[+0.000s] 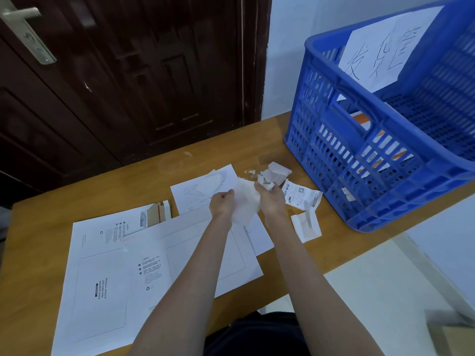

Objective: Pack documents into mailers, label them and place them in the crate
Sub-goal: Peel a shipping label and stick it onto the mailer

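Single head-worn wide-angle view: looks forward and steeply down from close above the wooden table (51, 227). Blue crate (385, 140) at 2 o'clock, dark door (128, 73) at 11 o'clock.

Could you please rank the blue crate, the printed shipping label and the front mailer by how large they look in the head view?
1. Crate
2. Front mailer, though being nearer the camera inflates it, so first place is unsure.
3. Label, clearly smallest.
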Action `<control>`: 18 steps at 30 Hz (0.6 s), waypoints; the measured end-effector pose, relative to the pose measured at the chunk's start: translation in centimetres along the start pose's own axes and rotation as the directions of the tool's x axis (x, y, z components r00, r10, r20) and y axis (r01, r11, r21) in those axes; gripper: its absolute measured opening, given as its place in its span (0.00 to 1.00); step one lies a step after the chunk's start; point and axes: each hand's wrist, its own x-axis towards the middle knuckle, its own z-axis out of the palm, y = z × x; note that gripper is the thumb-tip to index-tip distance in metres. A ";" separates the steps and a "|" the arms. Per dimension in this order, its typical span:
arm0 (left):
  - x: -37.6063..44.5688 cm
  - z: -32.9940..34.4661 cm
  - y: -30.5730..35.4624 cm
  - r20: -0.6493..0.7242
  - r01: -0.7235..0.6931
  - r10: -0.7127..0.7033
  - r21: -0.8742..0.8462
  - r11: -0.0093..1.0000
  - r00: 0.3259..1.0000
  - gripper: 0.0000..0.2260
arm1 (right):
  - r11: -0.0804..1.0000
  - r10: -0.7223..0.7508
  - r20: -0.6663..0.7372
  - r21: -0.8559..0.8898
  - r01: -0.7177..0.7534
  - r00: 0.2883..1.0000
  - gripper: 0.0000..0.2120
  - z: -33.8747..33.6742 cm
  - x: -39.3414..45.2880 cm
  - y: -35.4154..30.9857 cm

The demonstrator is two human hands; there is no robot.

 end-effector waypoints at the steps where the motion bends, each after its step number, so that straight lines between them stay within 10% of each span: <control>1: 0.0 0.0 -0.1 0.002 0.024 -0.024 -0.014 1.000 1.000 0.12 | 1.000 0.008 -0.021 -0.002 -0.008 1.000 0.12 0.0 0.0 0.0; 11: 2.5 -3.9 -1.8 -0.157 0.027 -0.039 -0.075 0.997 0.987 0.18 | 0.976 0.159 -0.329 0.197 -0.096 0.931 0.22 -3.5 1.4 -0.4; 18: 1.9 -2.1 -2.3 0.020 -0.007 0.011 -0.201 0.980 1.000 0.12 | 0.867 0.254 0.072 0.426 -0.260 0.965 0.23 -4.0 1.1 -0.2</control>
